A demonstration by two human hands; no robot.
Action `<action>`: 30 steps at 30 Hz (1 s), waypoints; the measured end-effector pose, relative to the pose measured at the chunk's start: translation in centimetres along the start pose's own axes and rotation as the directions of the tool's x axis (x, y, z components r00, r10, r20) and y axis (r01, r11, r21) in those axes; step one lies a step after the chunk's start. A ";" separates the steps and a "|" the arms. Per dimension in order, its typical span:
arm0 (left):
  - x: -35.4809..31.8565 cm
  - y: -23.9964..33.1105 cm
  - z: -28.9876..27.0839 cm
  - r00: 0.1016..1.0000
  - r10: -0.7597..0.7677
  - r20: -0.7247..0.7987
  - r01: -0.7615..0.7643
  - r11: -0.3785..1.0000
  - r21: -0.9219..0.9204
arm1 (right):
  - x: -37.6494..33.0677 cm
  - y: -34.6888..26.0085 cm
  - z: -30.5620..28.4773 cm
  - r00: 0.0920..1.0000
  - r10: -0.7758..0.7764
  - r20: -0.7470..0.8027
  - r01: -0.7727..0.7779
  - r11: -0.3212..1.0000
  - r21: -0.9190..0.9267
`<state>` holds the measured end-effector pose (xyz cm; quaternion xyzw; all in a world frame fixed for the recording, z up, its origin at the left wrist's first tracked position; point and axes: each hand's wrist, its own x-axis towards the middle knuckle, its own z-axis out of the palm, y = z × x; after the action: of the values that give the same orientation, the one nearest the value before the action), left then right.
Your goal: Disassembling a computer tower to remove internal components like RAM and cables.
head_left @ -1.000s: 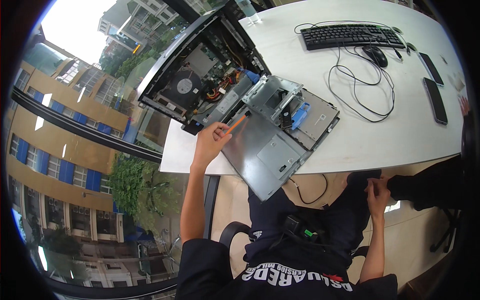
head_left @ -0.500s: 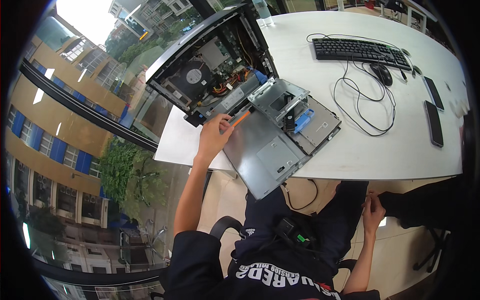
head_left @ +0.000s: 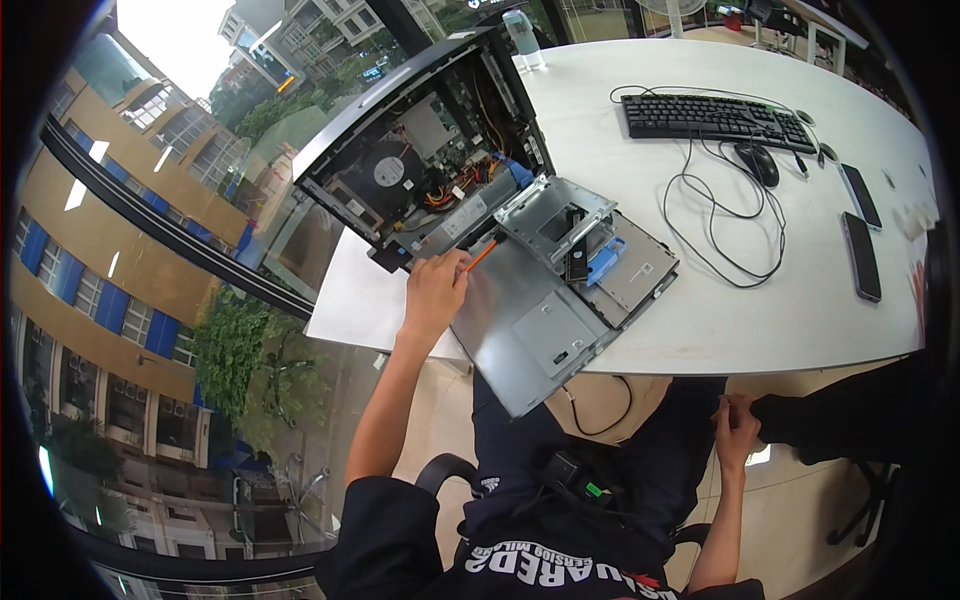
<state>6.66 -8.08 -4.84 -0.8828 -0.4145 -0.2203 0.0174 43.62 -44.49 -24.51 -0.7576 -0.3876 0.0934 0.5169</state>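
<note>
My left hand [head_left: 437, 290] is closed around a thin orange stick-like tool [head_left: 482, 256] with a dark tip. It is over the near edge of an opened black desktop computer case [head_left: 420, 150], beside a bare metal side panel [head_left: 510, 310]. The tool's tip points at the gap below a metal drive bracket [head_left: 560, 220] with a blue plastic clip [head_left: 606, 262]. Inside the case are a round black fan [head_left: 387, 172] and bundled coloured wires [head_left: 450, 190]. My right hand [head_left: 737, 428] hangs below the table by my leg, fingers pinched together; whatever they hold is too small to make out.
On the white table [head_left: 600, 110] lie a black keyboard [head_left: 715, 118], a mouse [head_left: 757, 164] with looped cable and two phones [head_left: 861, 255]. A clear bottle [head_left: 523, 40] stands behind the case. Glass windows [head_left: 250, 230] run along the left.
The view has shifted slightly. My left hand has turned a little, palm further down, and the orange tool's tip sits slightly lower beside the bracket. My right hand stays pinched near my leg.
</note>
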 end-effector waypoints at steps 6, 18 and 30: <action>0.1 0.1 0.0 1.000 -0.015 -0.007 0.015 1.000 -0.010 | 1.6 -2.9 0.8 0.997 -0.013 0.077 0.016 0.999 -0.035; -0.6 0.0 0.7 0.996 -0.070 -0.062 0.067 0.997 -0.049 | 2.9 -3.1 5.1 0.982 0.006 0.190 -0.014 0.999 0.041; -0.4 -0.8 0.4 0.996 -0.070 -0.054 0.066 0.995 -0.069 | 2.8 -3.7 8.1 0.969 -0.012 0.248 -0.009 0.996 0.084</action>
<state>6.03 -7.76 -5.50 -0.8617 -0.4360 -0.2594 -0.0081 39.32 -36.19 -24.20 -0.7173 -0.4452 0.2032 0.4959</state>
